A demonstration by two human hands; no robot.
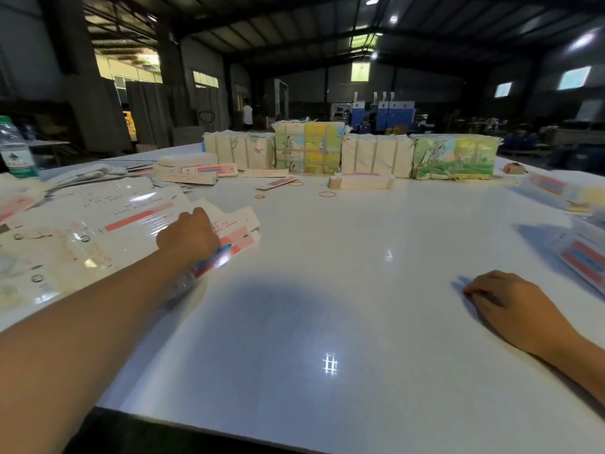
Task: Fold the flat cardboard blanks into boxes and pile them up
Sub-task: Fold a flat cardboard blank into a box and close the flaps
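Observation:
A spread of flat white cardboard blanks (pixel 98 231) with red and blue print covers the left part of the white table (pixel 327 290). My left hand (pixel 188 235) reaches across to its right edge, fingers curled round the top blank (pixel 237 229), which looks blurred. My right hand (pixel 510 303) lies on the bare table at the right, fingers loosely bent, holding nothing. Folded boxes (pixel 579 257) in the same print lie at the right edge. A further stack of blanks (pixel 193 170) sits behind the spread.
Bundled packs (pixel 376 155) stand in a row along the far side, with a small flat stack (pixel 360 181) before them. Rubber bands (pixel 327 194) lie mid-table. A water bottle (pixel 16 149) stands far left. A person stands far back in the hall.

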